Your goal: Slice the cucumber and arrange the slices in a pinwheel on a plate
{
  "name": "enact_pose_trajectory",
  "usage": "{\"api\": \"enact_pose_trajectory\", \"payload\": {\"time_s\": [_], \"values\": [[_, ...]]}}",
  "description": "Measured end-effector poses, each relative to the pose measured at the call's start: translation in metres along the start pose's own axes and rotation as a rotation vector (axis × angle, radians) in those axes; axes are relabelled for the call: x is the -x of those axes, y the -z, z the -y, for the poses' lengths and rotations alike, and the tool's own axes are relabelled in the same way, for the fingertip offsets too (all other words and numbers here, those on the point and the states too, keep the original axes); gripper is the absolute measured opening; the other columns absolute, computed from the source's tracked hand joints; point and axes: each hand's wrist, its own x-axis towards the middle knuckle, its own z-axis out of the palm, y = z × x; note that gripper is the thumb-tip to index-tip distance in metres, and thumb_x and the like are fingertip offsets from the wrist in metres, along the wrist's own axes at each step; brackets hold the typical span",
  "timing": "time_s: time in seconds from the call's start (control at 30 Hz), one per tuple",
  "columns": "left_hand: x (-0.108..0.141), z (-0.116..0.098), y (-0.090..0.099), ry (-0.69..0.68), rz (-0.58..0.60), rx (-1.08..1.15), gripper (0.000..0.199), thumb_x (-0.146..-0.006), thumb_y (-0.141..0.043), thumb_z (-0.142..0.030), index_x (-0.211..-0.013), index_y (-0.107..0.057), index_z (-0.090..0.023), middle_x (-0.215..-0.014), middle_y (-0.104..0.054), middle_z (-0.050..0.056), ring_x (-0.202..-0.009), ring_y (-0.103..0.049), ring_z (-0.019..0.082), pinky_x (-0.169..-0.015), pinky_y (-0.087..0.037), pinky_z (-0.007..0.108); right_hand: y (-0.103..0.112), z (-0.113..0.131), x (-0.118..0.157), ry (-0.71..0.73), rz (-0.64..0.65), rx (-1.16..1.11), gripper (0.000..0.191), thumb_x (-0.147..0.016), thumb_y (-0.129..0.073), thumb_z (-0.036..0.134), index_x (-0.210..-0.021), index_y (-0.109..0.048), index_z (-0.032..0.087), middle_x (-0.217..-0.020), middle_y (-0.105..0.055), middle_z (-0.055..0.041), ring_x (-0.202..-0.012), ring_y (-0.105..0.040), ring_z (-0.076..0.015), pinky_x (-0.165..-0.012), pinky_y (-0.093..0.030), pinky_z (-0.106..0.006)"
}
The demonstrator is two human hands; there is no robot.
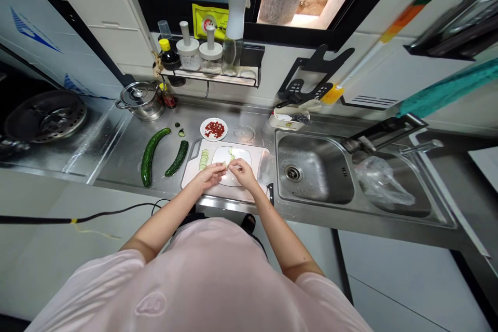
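Note:
My left hand (pixel 212 176) and my right hand (pixel 241 172) meet over a white plate (pixel 220 153) on a pale cutting board (pixel 187 179). Between their fingertips are small pale-green cucumber slices (pixel 224 164); the left fingers hold them, and the right finger and thumb are pinched beside them, apparently on a slice. A few cucumber slices (pixel 232 153) lie on the far part of the plate. To its left, a row of overlapping cucumber slices (pixel 203 160) rests on the board. A knife (pixel 270 193) with a black handle lies along the board's right edge, its blade partly hard to make out.
Left of the board lie a cut cucumber (pixel 177 158), a long whole cucumber (pixel 152 158) and trimmed ends (pixel 181 133). Behind stands a plate of chopped red pieces (pixel 215 129). A steel pot (pixel 142 99) is back left; a sink (pixel 315 176) is at right.

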Motion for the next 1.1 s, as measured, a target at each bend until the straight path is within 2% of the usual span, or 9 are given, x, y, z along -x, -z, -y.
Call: {"api": "enact_pose_trajectory", "payload": {"time_s": [0.17,0.37,0.53,0.7,1.1], "values": [[0.001,0.003,-0.005,-0.144,-0.037,-0.114,0.033,-0.056,-0.081,-0.022,-0.077,-0.056,-0.016,-0.071,-0.061,0.001,-0.066,-0.06,0.008,-0.052,-0.04,0.014,-0.001,-0.002,0.001,-0.024,-0.02,0.014,0.019,-0.081,-0.055,0.036,-0.077,-0.064,0.02,-0.088,-0.064,-0.0046,-0.089,-0.056,-0.0174,-0.063,-0.044,-0.025],[-0.002,0.008,-0.007,-0.267,-0.135,-0.248,0.04,-0.052,-0.082,-0.031,-0.074,-0.052,-0.016,-0.071,-0.061,0.0,-0.066,-0.06,0.01,-0.056,-0.041,0.017,-0.001,-0.001,0.002,-0.036,-0.023,0.029,0.018,-0.08,-0.055,0.035,-0.076,-0.064,0.019,-0.085,-0.064,-0.004,-0.087,-0.057,-0.0172,-0.065,-0.043,-0.025],[-0.004,0.011,-0.007,-0.433,-0.129,-0.339,0.041,-0.052,-0.081,-0.033,-0.069,-0.048,-0.017,-0.059,-0.052,-0.006,-0.055,-0.051,0.006,-0.053,-0.039,0.018,0.0,0.001,0.002,-0.035,-0.024,0.013,0.018,-0.079,-0.057,0.035,-0.075,-0.063,0.019,-0.083,-0.063,-0.0034,-0.086,-0.056,-0.017,-0.066,-0.043,-0.025],[-0.005,0.013,-0.009,-0.606,-0.098,-0.358,0.039,-0.058,-0.078,-0.031,-0.076,-0.046,-0.018,-0.062,-0.054,-0.005,-0.053,-0.048,0.005,-0.053,-0.037,0.018,-0.001,0.003,0.002,-0.087,-0.04,-0.016,0.02,-0.077,-0.057,0.038,-0.075,-0.062,0.019,-0.082,-0.063,-0.0035,-0.084,-0.056,-0.017,-0.065,-0.043,-0.025],[-0.012,0.015,-0.009,-0.664,-0.141,-0.344,0.05,-0.065,-0.071,-0.03,-0.105,-0.044,-0.018,-0.067,-0.057,-0.004,-0.053,-0.051,0.006,-0.053,-0.038,0.018,-0.01,-0.005,0.002,-0.244,-0.022,-0.233,0.028,-0.072,-0.062,0.045,-0.079,-0.058,0.018,-0.077,-0.062,-0.0015,-0.074,-0.057,-0.0152,-0.069,-0.046,-0.028]]}}
